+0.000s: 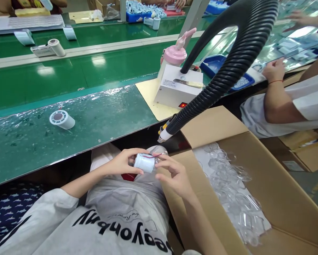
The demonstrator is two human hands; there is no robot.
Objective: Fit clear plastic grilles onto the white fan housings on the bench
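Note:
Over my lap, my left hand (125,162) is closed round a light blue cylindrical housing (144,163), thumb below and fingers above. A thin red wire runs along the housing's upper side towards the right. My right hand (173,173) curls its fingers at the housing's right end, round a clear plastic piece (156,160) that its fingertips partly hide. Just above both hands hangs the metal-tipped nozzle (162,136) of a black corrugated hose (227,67). A similar light blue housing (65,121) lies on its side on the green bench (103,117).
On my right stands an open cardboard box (254,159) of clear plastic parts (233,187). The hose joins a white machine (178,86) with a lit red switch, a knife (188,83) on top and a pink-lidded bottle (174,55) behind. A co-worker's arm (277,92) is at right.

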